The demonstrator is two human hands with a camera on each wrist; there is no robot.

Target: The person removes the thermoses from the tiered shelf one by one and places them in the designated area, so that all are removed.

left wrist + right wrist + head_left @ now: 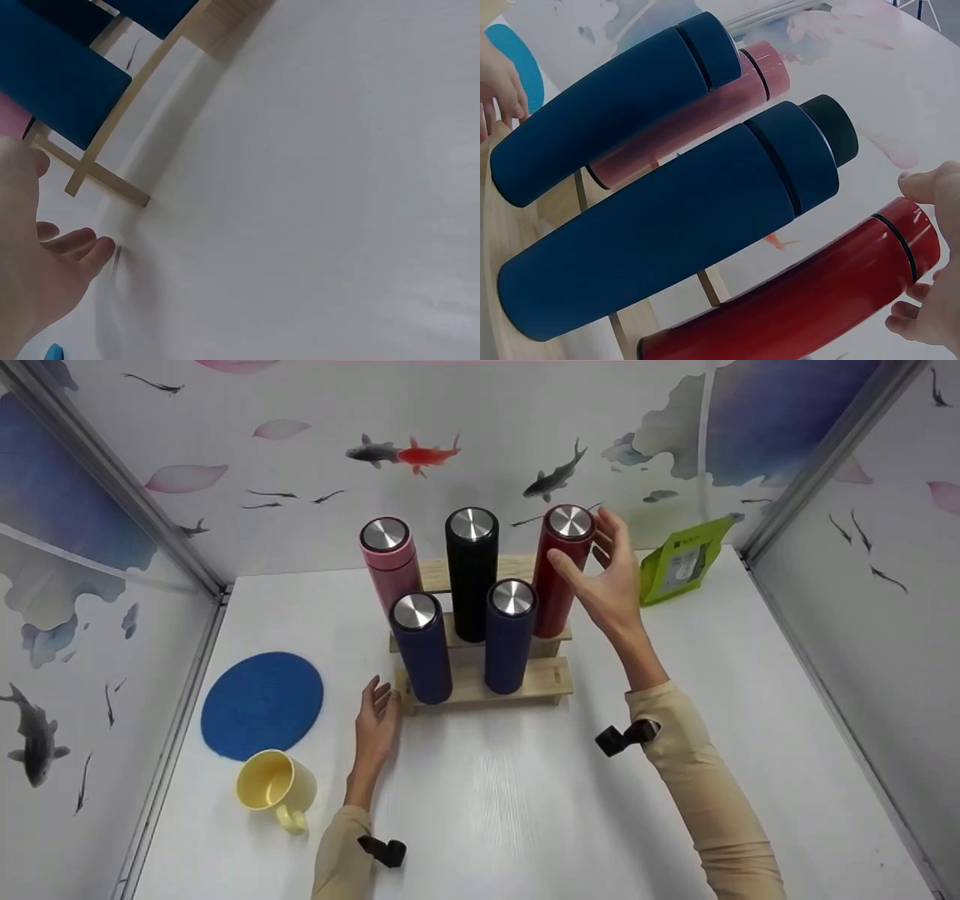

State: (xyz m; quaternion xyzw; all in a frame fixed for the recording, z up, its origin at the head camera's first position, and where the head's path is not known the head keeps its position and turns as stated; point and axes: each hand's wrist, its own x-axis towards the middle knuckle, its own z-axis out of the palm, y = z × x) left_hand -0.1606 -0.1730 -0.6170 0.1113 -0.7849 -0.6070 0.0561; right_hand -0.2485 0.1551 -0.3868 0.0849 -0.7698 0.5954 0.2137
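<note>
Nearest, at the bottom edge, two forearms in tan sleeves reach over a white desk, each wearing a small black wrist camera. To the left stands a yellow mug, its handle towards the viewer. Just beyond it lies a round blue mat.

The left hand is beside the left end of a stepped wooden rack. Its fingers are loosely bent and grip nothing; whether the thumb touches the wood cannot be told.

On the rack's front step stand two dark blue flasks, a left one and a right one, set apart. Behind them, from left to right, are a pink flask, a black flask and a red flask. The black and red ones stand on the next step up; the pink one's base is hidden in the head view. All five have round, shiny metal tops.

The right hand is at the upper part of the red flask, thumb and fingers apart and loosely curved on either side of it. Whether they touch it cannot be told.

Farther right stands a green pouch. At the back, a pale wall carries painted fish and pink petals.
</note>
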